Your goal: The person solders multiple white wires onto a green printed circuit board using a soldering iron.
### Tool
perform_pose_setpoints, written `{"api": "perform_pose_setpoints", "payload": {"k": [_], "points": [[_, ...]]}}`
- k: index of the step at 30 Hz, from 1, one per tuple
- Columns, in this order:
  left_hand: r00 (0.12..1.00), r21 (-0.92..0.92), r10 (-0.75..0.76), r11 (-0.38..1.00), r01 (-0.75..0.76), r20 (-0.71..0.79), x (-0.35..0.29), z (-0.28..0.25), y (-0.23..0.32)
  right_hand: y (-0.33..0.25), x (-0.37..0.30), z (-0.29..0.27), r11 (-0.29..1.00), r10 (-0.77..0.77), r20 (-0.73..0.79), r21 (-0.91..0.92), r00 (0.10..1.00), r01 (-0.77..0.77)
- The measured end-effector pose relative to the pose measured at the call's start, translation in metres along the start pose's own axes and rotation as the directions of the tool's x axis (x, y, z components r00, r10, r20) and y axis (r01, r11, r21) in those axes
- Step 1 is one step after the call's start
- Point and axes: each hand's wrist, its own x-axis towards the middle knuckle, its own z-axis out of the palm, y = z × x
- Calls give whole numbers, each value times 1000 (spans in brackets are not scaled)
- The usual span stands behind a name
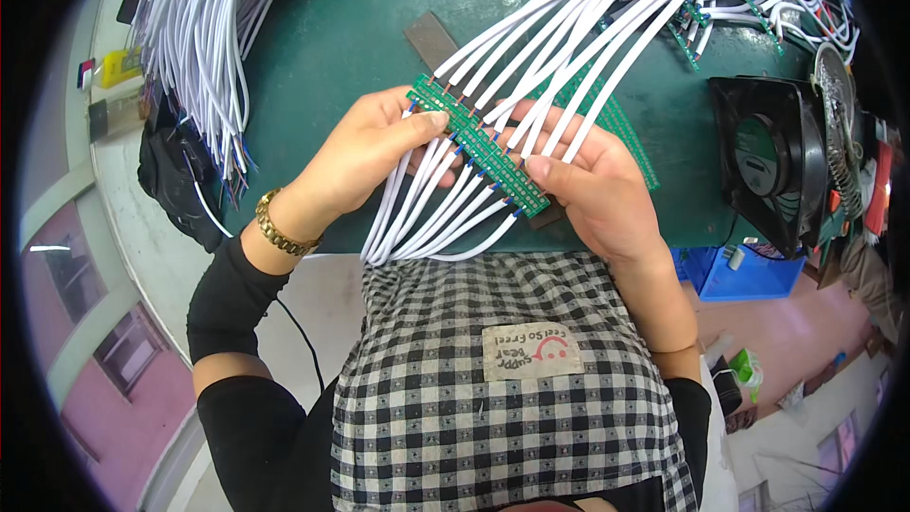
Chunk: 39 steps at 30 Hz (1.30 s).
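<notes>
Between my two hands is a long green circuit board (479,147), tilted down to the right. My left hand (384,142) pinches its upper left end, thumb on top. At the lower right end, my right hand (592,171) grips the board with its thumb near the edge and its fingers behind, among the wires. White cables (559,57) with brown ends run from the far edge toward the upper right. Along the near edge, white cables (441,232) with blue ends loop down to the table's front edge. A dark flat bar (429,40) lies partly hidden beneath the board.
A thick bundle of white cables (204,47) hangs at the left. Further green boards (607,109) lie behind my right hand and at the back right. A black fan (766,156) stands on the right of the green table (327,47). Below it sits a blue bin (744,275).
</notes>
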Motion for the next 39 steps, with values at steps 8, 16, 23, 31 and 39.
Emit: {"api": "perform_pose_setpoints", "payload": {"k": [8, 16, 23, 31, 39], "points": [[969, 117, 242, 962, -246, 47, -4, -16, -4, 6, 2, -19, 994, -54, -17, -97, 998, 52], [949, -52, 316, 948, -315, 4, -24, -7, -4, -8, -17, -19, 665, -604, -242, -679, 760, 312], [897, -92, 441, 895, -437, 38, -30, 9, -9, -33, 12, 30, -341, -600, 568, -819, 564, 462], [838, -264, 471, 875, -405, 274, -40, 15, -23, -40, 40, 24, -569, -505, 642, -750, 577, 337], [956, -253, 293, 925, -283, 3, -66, 7, -70, -32, 12, 25, 247, -161, 551, -781, 819, 574]]}}
